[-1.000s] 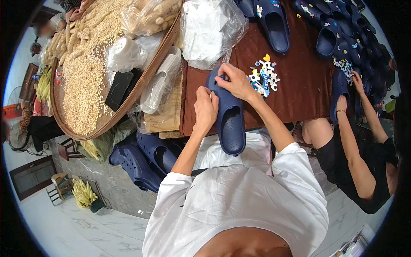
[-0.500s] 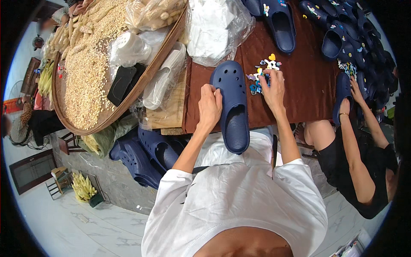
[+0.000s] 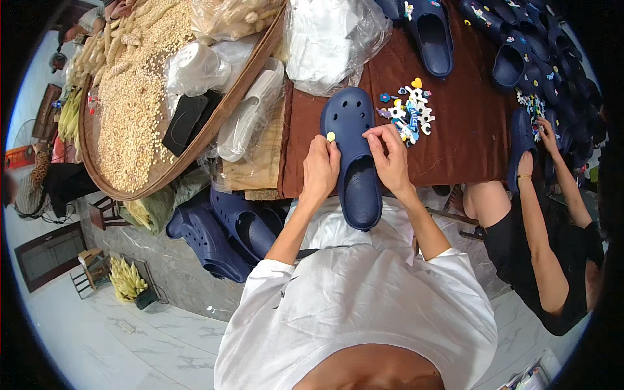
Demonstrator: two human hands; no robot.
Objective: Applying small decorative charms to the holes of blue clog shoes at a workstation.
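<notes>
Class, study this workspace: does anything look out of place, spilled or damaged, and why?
Yes: a flat black object, its kind unclear, lies in the large tray of loose corn kernels, near a bagged white plastic container. Both seem odd among food grain. The navy clog shows no visible damage.

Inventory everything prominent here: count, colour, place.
Held clog: one, navy, between the hands
Round charm: one, yellow, on held clog
Loose charms: many, multicoloured, on tablecloth
Tablecloth: one, brown, centre
Other clogs: many, navy, upper right, lower left
Tray: one, brown, upper left
Kernels: many, yellowish, in tray
Flat object: one, black, in tray
Clear bag: one, white contents, top centre
Wrapped slipper: one, white, beside tray
Co-worker: one, black clothes, right
Left hand: one, bare, clog's left
Right hand: one, bare, clog's right
</notes>
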